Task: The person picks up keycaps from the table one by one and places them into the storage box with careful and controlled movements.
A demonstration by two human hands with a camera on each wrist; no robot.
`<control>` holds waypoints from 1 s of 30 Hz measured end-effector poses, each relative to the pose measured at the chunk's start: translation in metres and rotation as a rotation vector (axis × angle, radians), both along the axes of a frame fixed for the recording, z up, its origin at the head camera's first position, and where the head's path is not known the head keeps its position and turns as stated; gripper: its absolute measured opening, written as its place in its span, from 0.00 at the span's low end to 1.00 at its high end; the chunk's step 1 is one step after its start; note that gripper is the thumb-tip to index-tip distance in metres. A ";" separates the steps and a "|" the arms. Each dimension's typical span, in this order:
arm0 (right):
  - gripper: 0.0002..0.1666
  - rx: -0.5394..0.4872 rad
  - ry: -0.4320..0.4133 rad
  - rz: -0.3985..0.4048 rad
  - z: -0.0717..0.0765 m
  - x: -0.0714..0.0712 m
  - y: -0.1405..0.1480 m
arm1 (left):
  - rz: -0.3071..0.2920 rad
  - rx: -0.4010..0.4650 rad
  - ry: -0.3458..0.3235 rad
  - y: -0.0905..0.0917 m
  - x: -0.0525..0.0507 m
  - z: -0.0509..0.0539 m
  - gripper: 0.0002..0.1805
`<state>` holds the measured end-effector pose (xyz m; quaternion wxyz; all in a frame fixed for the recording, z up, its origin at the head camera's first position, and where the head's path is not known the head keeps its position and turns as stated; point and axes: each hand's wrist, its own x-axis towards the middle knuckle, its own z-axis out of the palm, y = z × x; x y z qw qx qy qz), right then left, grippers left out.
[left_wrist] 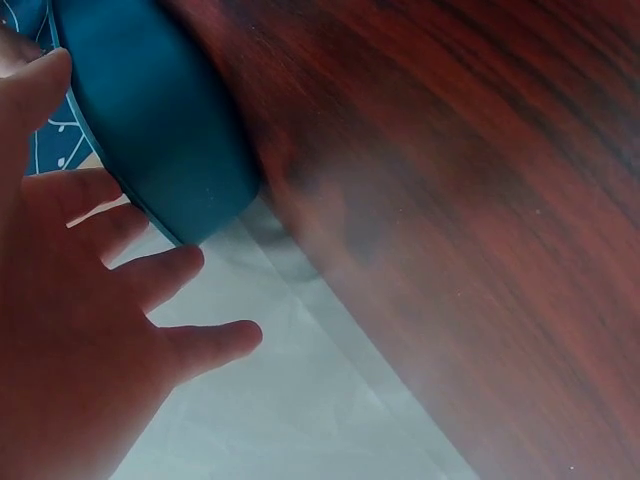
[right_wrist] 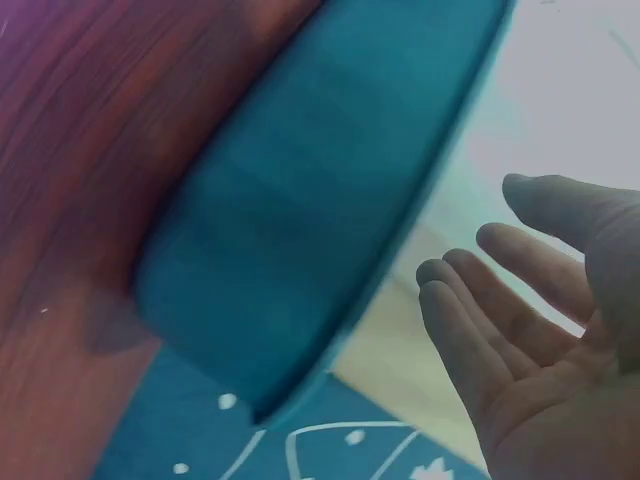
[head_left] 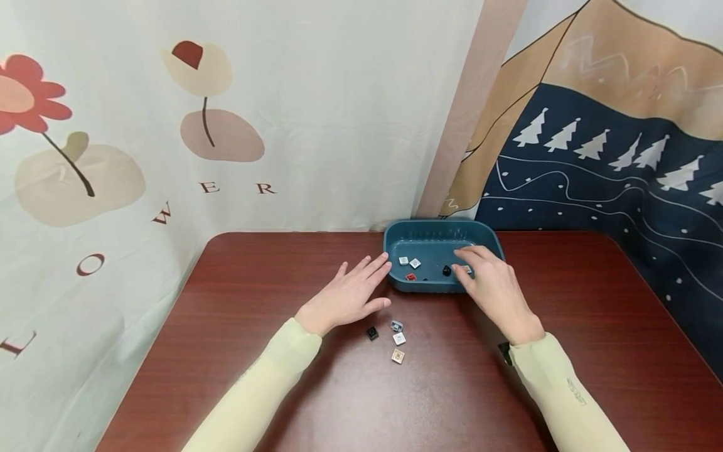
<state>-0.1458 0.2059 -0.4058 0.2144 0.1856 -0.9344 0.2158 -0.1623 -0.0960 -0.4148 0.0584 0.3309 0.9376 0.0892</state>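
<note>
A blue-green basket (head_left: 430,287) stands at the table's back edge with several small square pieces in it: two white ones (head_left: 415,263), a red one (head_left: 411,276), a black one (head_left: 447,270) and another partly hidden by the right fingers. My right hand (head_left: 497,292) is over the basket's right part, fingers loosely bent; the right wrist view shows that hand (right_wrist: 545,330) holding nothing. Fingers spread, my left hand (head_left: 344,298) reaches to the basket's left rim; in the left wrist view its fingertips (left_wrist: 190,258) are beside the basket wall (left_wrist: 160,120), contact unclear.
On the table in front of the basket lie a black piece (head_left: 372,333), a grey piece (head_left: 396,326), a white piece (head_left: 399,338) and a beige piece (head_left: 398,356). A printed curtain (head_left: 339,125) hangs behind the table, with a dark blue one (head_left: 593,182) at the right.
</note>
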 end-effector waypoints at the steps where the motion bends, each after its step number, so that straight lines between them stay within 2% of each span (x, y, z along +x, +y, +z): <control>1: 0.19 0.000 0.024 0.016 0.001 0.004 -0.003 | 0.000 -0.002 0.003 0.000 0.000 0.000 0.42; 5: 0.18 0.021 0.052 0.077 0.005 0.017 -0.013 | -0.001 0.008 0.006 0.000 0.000 -0.001 0.42; 15: 0.23 0.093 -0.043 0.203 -0.004 0.039 -0.030 | 0.004 0.019 0.012 -0.009 0.000 -0.001 0.44; 19: 0.23 0.124 -0.046 0.285 -0.010 0.040 -0.037 | 0.028 0.028 0.060 -0.020 -0.002 0.005 0.41; 24: 0.23 0.174 -0.035 0.438 -0.018 0.038 -0.047 | 0.056 0.023 0.116 -0.037 -0.001 0.012 0.36; 30: 0.23 0.312 -0.046 0.600 -0.025 0.035 -0.061 | 0.102 0.079 0.162 -0.057 0.007 0.018 0.31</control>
